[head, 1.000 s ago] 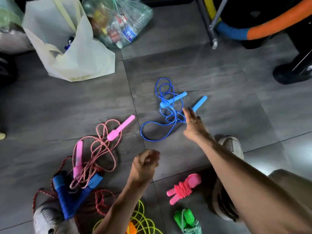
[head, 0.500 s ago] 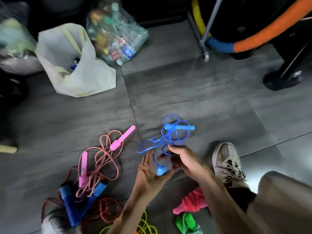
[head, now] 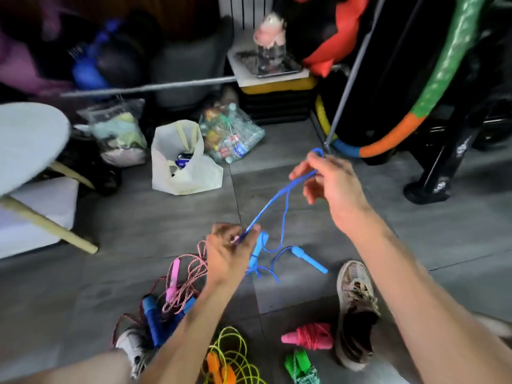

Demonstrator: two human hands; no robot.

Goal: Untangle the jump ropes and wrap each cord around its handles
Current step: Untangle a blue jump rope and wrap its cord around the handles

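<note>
We record both hands raised above the grey tiled floor [head: 166,225], sharing one blue jump rope cord [head: 273,205]. The left hand [head: 228,249] pinches the cord between curled fingers low in the view. The right hand [head: 329,181] is higher and farther out, thumb and forefinger pinched on a bend of the same cord, the remaining fingers loosely spread. The cord runs taut between the two hands; a slack loop hangs from it down to the floor.

Both blue handles lie on the floor: one handle [head: 259,252] just beside the left hand, the other handle [head: 310,259] to its right, apart from it, with loose cord tangled between them.

Near the left forearm we note a pink-handled twisted rope [head: 188,275] heaped over a dark blue-handled rope [head: 153,318]. Along the lower edge lie a yellow-green rope [head: 235,353], a wound pink bundle [head: 310,336] and a wound green bundle [head: 300,365]. A shoe [head: 356,306] stands beside the pink bundle.
</note>
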